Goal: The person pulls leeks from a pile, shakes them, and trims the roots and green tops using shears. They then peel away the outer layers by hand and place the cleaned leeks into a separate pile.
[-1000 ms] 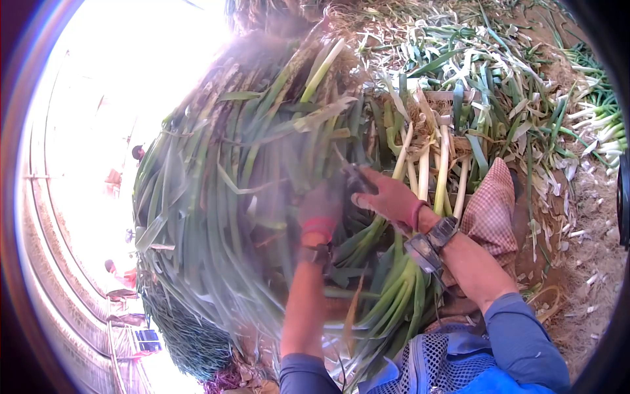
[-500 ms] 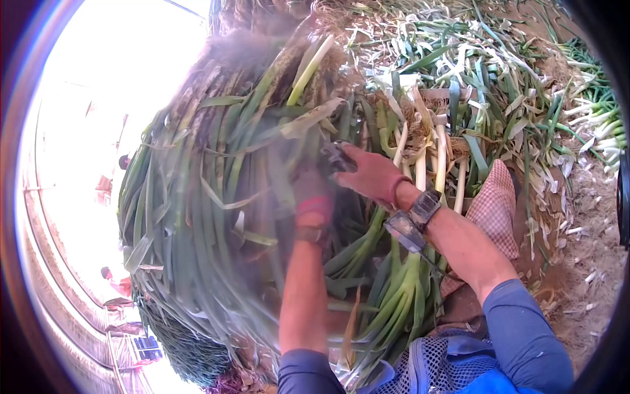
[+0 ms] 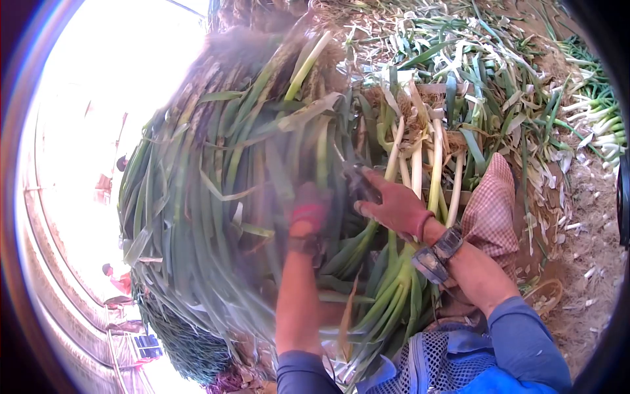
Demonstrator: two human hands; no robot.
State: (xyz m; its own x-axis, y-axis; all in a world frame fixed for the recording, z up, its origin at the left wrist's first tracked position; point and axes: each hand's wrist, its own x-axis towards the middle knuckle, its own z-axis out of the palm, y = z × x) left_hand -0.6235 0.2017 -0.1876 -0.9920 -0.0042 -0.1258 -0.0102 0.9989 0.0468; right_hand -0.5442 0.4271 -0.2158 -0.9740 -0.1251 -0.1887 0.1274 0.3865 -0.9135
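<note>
My left hand [image 3: 307, 205], in a dark red glove, lies hazy against a large heap of long green onions [image 3: 216, 177], right by a pale green stalk [image 3: 322, 148]. Its fingers are blurred and I cannot tell whether they grip the stalk. To the right, my right hand [image 3: 399, 205], in a reddish glove, is closed round a dark-handled knife [image 3: 362, 185] with a thin blade pointing up and left. Green onions with white stems [image 3: 436, 164] lie just beyond that hand. More leafy tops [image 3: 397, 285] spread below it.
Stripped leaves [image 3: 453, 56] litter the ground at the top right. Cleaned green onions [image 3: 607, 125] lie at the right edge. A checked cloth [image 3: 495, 200] covers my leg beside the pile. Another person [image 3: 120, 282] is far off at the left.
My right hand has moved right and down with the knife. My left hand has shifted slightly left and down, and a pale stalk now shows more plainly above it.
</note>
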